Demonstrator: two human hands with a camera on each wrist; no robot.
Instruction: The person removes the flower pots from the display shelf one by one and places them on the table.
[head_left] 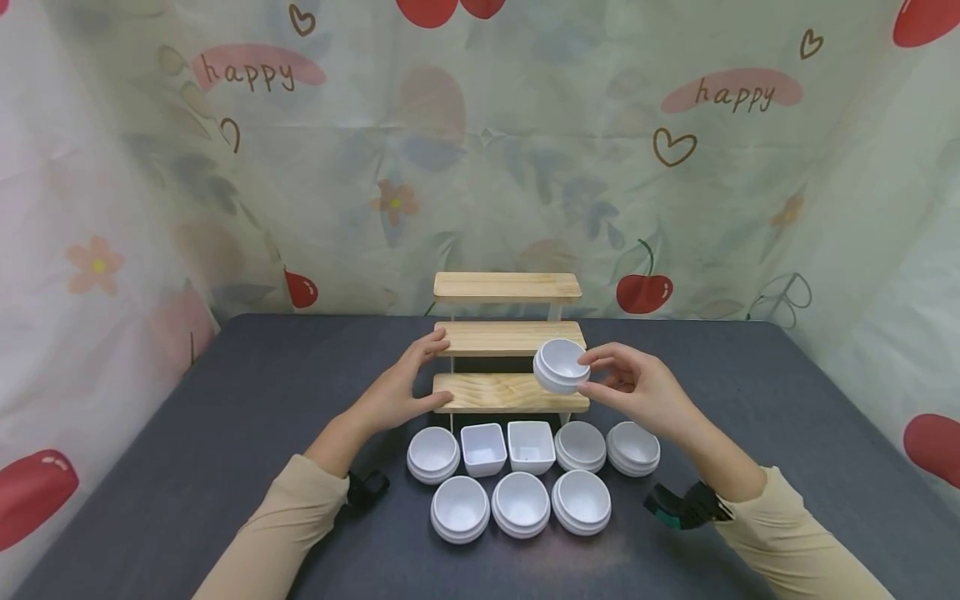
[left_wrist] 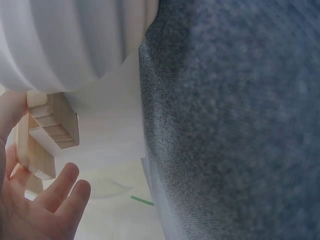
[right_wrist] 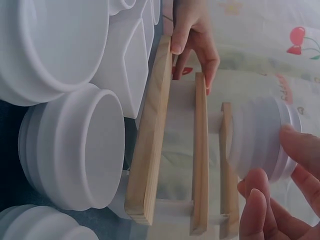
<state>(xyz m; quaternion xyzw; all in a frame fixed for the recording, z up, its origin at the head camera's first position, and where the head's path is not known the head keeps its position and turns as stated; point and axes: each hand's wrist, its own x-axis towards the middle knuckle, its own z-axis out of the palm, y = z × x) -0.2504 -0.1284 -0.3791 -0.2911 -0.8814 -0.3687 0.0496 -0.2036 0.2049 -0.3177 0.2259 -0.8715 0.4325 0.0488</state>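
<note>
My right hand [head_left: 633, 383] pinches a small round white bowl [head_left: 561, 365] by its right side, thumb below and fingers above. The bowl is held tilted, overlapping the right end of the lower shelves in the head view; its stepped wall [right_wrist: 257, 135] shows in the right wrist view. My left hand [head_left: 401, 383] is at the left end of a three-tier wooden display stand [head_left: 495, 392]. Its thumb touches the lowest shelf and its fingertips touch the middle shelf [head_left: 487, 338], fingers extended. The top shelf [head_left: 506, 287] is bare.
Before the stand, two rows of white bowls sit on the dark table [head_left: 225, 467]. The back row mixes round bowls [head_left: 433, 454] with two square ones [head_left: 483, 448]; the front row has three round bowls [head_left: 521, 504]. A printed curtain [head_left: 487, 167] hangs behind.
</note>
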